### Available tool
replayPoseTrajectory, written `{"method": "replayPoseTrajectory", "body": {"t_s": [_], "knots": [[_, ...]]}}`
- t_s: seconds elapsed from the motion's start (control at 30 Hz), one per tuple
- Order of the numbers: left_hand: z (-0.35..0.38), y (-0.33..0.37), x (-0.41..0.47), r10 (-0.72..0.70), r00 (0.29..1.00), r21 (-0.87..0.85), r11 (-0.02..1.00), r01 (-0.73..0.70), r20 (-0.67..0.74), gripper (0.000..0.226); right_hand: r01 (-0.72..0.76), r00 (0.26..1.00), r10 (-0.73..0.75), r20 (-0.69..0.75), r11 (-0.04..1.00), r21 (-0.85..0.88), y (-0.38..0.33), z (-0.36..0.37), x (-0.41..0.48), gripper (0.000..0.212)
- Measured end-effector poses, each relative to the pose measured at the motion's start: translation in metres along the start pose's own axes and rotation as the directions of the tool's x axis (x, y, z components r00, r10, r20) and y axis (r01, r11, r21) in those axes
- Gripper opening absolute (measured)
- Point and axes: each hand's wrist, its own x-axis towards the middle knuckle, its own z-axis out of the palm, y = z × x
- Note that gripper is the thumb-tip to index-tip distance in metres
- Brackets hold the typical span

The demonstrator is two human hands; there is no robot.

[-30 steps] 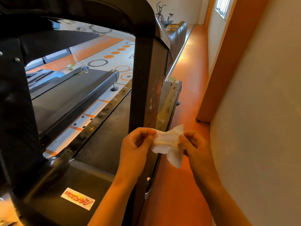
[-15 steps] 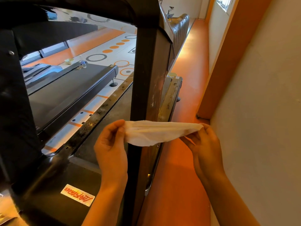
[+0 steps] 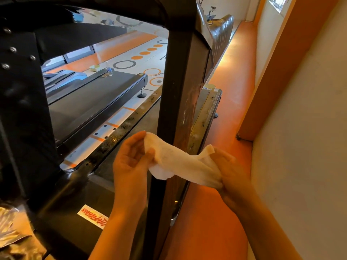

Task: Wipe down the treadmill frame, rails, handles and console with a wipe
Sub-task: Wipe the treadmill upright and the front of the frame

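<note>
A white wipe hangs stretched between my two hands, in front of the black upright post of the treadmill frame. My left hand pinches the wipe's left end between thumb and fingers. My right hand grips its right end, with a corner sticking up above the fingers. The post shows pale smears on its right face. Beyond it runs the dirty right side rail, and the left side rail lies beside the grey belt.
A second treadmill stands to the left on a patterned floor. An orange floor strip runs along a beige wall on the right. A small bottle and a bowl sit far off. Crinkled foil packaging lies at the bottom left.
The wipe went from bunched between close hands to pulled out flat and wide. Now it sags lower, and my hands are a little closer together again.
</note>
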Motion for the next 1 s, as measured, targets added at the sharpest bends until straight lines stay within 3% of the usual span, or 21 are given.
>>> {"method": "replayPoseTrajectory", "body": {"t_s": [0.07,0.13,0.2,0.27,0.37,0.5,0.6,0.67,0.73,0.77,0.9,1.0], "knots": [[0.003,-0.001,-0.003,-0.055,0.998,0.001,0.998,0.055,0.039,0.044,-0.018,0.998,0.018,0.057,1.0,-0.004,-0.002,-0.002,0.002,0.048],[0.01,-0.004,-0.008,-0.126,0.986,0.018,0.992,0.125,0.107,0.054,-0.08,0.996,0.077,0.036,0.992,0.098,-0.003,-0.007,0.006,0.062],[0.019,-0.008,-0.015,-0.18,0.97,0.043,0.984,0.176,0.161,0.058,-0.079,0.997,0.077,0.02,0.986,0.146,-0.003,-0.01,0.009,0.048],[0.027,-0.013,-0.02,-0.186,0.97,0.088,0.981,0.174,0.158,0.045,0.004,1.0,-0.005,0.012,0.999,0.054,-0.003,-0.014,0.012,0.02],[0.032,-0.013,-0.021,-0.154,0.983,0.106,0.984,0.143,0.098,0.021,0.068,0.996,-0.072,-0.048,0.995,-0.07,-0.002,-0.023,0.019,0.035],[0.033,-0.01,-0.017,-0.136,0.991,0.039,0.99,0.136,-0.019,0.028,-0.066,0.995,0.073,-0.064,0.991,0.113,0.006,-0.041,0.032,0.027],[0.043,-0.009,-0.016,-0.063,0.997,0.147,0.987,0.069,-0.047,0.028,-0.133,0.99,0.123,0.07,0.977,0.166,0.007,-0.046,0.032,0.023],[0.053,-0.011,-0.016,-0.039,0.999,0.178,0.983,0.041,-0.017,0.022,-0.141,0.978,0.141,0.151,0.99,-0.01,0.013,-0.049,0.032,0.049],[0.062,-0.013,-0.018,-0.062,0.996,0.197,0.979,0.05,0.056,0.023,-0.041,0.972,0.101,0.212,0.962,-0.269,0.017,-0.051,0.033,0.074],[0.066,-0.015,-0.018,-0.076,0.992,0.204,0.977,0.055,0.099,0.023,0.033,0.963,0.053,0.265,0.951,-0.308,0.015,-0.051,0.033,0.075],[0.072,-0.021,-0.023,-0.113,0.977,0.204,0.976,0.075,0.181,0.021,0.188,0.857,-0.037,0.513,0.951,-0.245,0.003,-0.047,0.034,0.065],[0.066,-0.022,-0.025,-0.155,0.96,0.172,0.978,0.116,0.234,0.024,0.276,0.818,-0.107,0.566,0.935,-0.222,-0.004,-0.042,0.036,0.035]]}}
